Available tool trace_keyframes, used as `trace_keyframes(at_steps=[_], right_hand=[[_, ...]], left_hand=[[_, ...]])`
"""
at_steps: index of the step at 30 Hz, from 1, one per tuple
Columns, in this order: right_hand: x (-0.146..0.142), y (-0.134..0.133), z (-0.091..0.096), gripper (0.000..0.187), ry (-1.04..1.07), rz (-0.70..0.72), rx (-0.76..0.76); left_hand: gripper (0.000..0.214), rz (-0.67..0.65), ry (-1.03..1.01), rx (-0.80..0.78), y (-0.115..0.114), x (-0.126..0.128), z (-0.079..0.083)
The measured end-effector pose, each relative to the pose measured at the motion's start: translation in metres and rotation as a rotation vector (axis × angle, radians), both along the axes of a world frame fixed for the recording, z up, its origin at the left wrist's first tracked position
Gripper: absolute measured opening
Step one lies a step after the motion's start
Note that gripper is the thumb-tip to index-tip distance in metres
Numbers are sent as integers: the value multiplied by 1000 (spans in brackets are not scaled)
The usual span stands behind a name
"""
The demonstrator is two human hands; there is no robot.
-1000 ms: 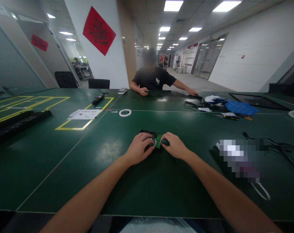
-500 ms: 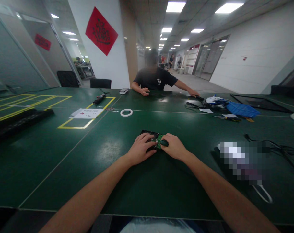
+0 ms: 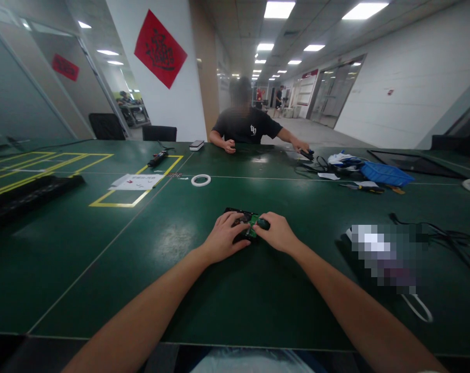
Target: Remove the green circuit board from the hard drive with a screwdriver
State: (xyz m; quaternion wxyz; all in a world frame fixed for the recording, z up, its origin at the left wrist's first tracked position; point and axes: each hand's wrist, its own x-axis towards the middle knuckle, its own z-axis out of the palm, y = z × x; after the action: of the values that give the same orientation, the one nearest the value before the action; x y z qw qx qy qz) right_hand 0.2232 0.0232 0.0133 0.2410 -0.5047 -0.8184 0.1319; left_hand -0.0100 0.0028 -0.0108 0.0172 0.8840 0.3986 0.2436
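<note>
A small hard drive (image 3: 239, 211) with a black case and a green circuit board lies flat on the green table in front of me. My left hand (image 3: 226, 234) grips it from the left, fingers over its top and thumb along the near edge, hiding much of it. My right hand (image 3: 276, 233) is closed around a screwdriver with a rounded dark green handle (image 3: 263, 224) at the drive's right end, over the circuit board. The tool's tip is too small to make out.
Beyond the drive lies a white tape roll (image 3: 201, 180). Papers (image 3: 137, 182) lie at left. Pliers (image 3: 362, 188), a blue basket (image 3: 388, 173) and cables (image 3: 444, 235) are at right. Across the table (image 3: 122, 290) sits a person (image 3: 244, 126), one hand holding a black object (image 3: 307, 154).
The co-worker's outstretched hand has come back leftward with a black object. My right hand has shifted slightly at the screwdriver, showing more of the handle. My left hand stays on the drive.
</note>
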Motion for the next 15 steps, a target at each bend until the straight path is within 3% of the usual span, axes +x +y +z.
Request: trace_keyframes(at_steps=[15], right_hand=[[-2, -1, 1, 17, -74, -15, 31]], left_hand=[[48, -12, -9, -12, 2, -3, -3]])
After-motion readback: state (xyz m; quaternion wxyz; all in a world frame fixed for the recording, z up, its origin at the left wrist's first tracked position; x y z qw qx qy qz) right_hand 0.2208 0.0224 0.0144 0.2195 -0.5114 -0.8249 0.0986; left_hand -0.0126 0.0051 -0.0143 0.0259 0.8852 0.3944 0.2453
